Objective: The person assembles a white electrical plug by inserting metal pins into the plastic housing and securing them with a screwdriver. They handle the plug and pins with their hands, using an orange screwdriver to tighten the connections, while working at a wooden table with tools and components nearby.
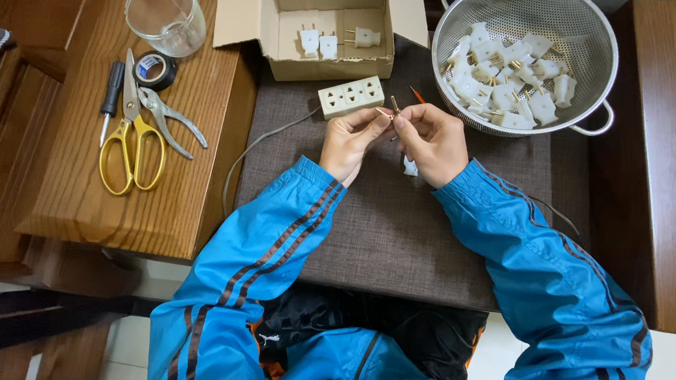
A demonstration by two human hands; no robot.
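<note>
Two blue sleeves point(283, 243) come up from the bottom of the view and meet in the middle, elbows wide, forearms angled inward, both wrists raised a little off the grey mat point(383, 236). Beyond the fingertips sits the metal colander point(589, 65), loaded with white plug parts, up and off to the right-hand side. Straight ahead of the knuckles is the open cardboard box point(289, 12), three white plugs lying on its floor. Just past the left fingertips, almost touching them, rests the white socket strip point(351, 96), its grey cord point(255, 149) trailing back along the left wrist.

Now the hands. The left hand point(351, 142) is curled, thumb and forefinger pressed together on the end of a thin wire. The right hand point(433, 141) faces it, fingers bunched and pinching a small brass-tipped piece point(394, 104) that pokes up above the knuckles; whether wire and piece already touch, I cannot tell. A white plug half point(410, 167) peeks out beneath the right palm.

Reads like the wiring step: bare wire end being married to a plug's metal contact. The next move looks to call for fine, steady fingertip work, holding the strands tight while they seat.

Far out beyond the left elbow lie yellow scissors point(131, 145), pliers point(167, 116), a screwdriver point(109, 102), a tape roll point(155, 69) and a glass point(165, 15), all well apart from both hands.
</note>
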